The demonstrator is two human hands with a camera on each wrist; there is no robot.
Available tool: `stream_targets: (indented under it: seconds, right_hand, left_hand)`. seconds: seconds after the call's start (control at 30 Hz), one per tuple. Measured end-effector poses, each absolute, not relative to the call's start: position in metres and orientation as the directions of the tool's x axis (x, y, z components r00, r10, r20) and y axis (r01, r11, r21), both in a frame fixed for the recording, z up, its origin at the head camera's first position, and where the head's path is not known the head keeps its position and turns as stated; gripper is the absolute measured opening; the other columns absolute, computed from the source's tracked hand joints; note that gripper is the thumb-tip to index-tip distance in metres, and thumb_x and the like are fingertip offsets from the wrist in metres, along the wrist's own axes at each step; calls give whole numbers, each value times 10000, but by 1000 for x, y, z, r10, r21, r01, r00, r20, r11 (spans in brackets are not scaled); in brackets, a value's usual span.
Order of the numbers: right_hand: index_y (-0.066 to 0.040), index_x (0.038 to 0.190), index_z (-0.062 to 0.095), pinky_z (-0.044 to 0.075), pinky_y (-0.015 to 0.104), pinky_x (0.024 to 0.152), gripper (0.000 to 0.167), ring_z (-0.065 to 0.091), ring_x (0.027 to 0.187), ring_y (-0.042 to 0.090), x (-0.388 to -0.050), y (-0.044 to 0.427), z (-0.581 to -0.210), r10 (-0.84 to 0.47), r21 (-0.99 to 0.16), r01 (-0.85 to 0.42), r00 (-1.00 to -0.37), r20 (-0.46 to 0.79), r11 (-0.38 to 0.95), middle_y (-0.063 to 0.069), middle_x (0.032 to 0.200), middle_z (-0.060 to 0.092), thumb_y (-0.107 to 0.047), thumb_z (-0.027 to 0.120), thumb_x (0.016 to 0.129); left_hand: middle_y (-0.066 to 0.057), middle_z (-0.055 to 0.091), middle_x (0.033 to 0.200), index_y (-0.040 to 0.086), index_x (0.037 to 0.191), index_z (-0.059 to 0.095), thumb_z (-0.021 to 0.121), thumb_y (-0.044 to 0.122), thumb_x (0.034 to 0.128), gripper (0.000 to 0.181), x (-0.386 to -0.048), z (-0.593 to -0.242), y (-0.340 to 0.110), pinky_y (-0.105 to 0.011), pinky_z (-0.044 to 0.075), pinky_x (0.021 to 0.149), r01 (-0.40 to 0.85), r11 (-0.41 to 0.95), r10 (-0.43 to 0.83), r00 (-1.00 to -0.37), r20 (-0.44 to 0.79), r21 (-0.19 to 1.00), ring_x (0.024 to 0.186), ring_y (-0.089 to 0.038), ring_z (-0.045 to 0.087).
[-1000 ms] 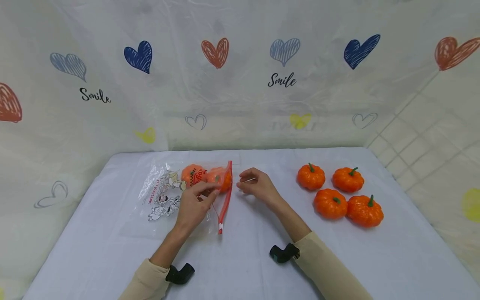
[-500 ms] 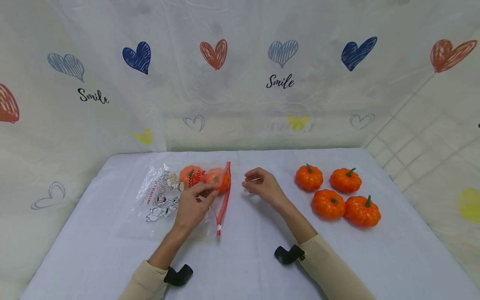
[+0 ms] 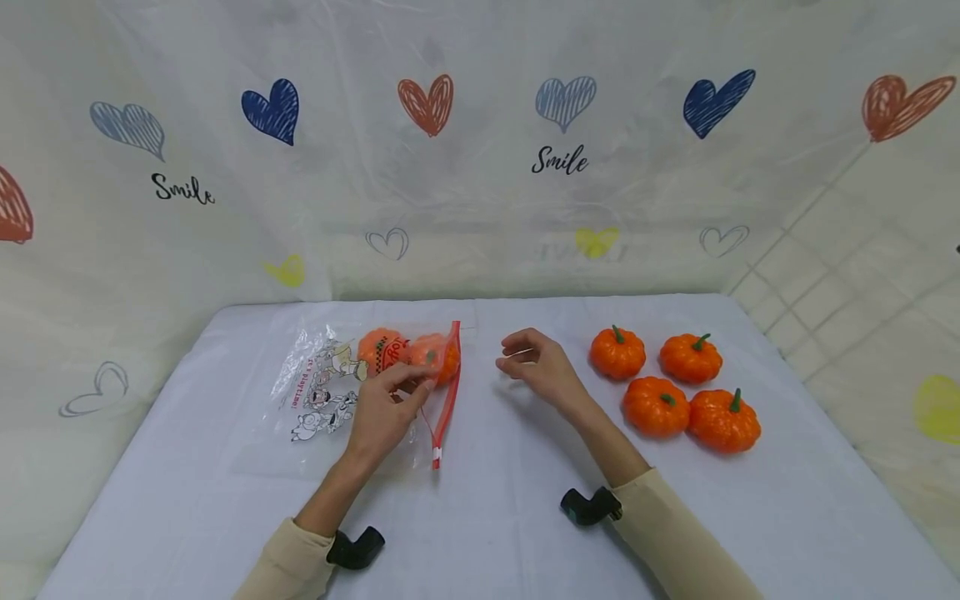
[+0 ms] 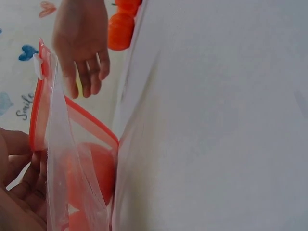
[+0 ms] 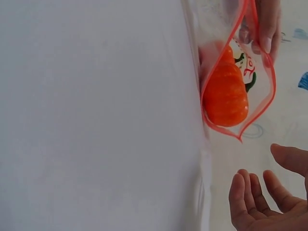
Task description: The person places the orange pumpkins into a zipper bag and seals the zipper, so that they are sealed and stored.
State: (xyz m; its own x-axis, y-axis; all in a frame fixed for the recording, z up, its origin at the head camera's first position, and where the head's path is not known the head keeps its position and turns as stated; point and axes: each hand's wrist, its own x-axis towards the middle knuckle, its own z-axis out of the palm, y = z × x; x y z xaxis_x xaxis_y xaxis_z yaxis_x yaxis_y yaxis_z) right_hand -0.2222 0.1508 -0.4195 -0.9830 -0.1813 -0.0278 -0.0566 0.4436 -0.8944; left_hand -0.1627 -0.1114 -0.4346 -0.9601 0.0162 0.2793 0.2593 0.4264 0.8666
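The backdrop [image 3: 480,200], a pale sheet printed with hearts [image 3: 425,104] and the word "Smile", spans the view at twelve o'clock. Below it is the white-covered table [image 3: 487,525]. On the table, at ten o'clock from its middle, lies the clear bag [image 3: 330,408], its red-edged mouth parted and facing three o'clock. Two beige sleeves [image 3: 690,533] reach in from seven and five o'clock. The left hand [image 3: 384,412] pinches the upper lip of the bag's mouth between thumb and fingers, a narrow hold. The right hand [image 3: 543,367] hangs above the table at one o'clock, between the bag and the loose pumpkins [image 3: 656,407], thumb spread wide of loosely bent fingers. The loose pumpkins number four, clustered at two o'clock; within the cluster they sit at ten, one, four and seven o'clock. The bagged pumpkins [image 3: 382,350] lie in the bag's twelve-o'clock half, one just inside the mouth; the count appears to be two, though film and print obscure it. A black camera [image 3: 356,548] is fixed at each cuff. The white slider [image 3: 437,454] sits at the mouth's six-o'clock end.
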Motion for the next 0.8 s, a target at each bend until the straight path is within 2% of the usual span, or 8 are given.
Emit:
stream_targets:
  seconds: [0.53,0.8]
  right_hand:
    - [-88,1299,624,589,337,945,386,665,1182,287,-218,169,-413,-152,-892,-85,-988,18,445,137,1288,667,-261,738,974]
    - [-90,1321,612,596,394,977,406,656,1208,286,-215,175,-406,-137,-894,-71,-990,11,442,120,1305,660,-262,735,975]
  left_hand:
    - [-24,758,1021,194,1149,802,735,186,974,188,-163,-434,-110,-190,517,719,249,423,15,-963,268,871,909,-181,629]
    - [-20,759,1031,201,1155,800,733,193,976,192,-162,-434,-111,-191,513,727,235,429,11,-967,256,872,919,-179,627]
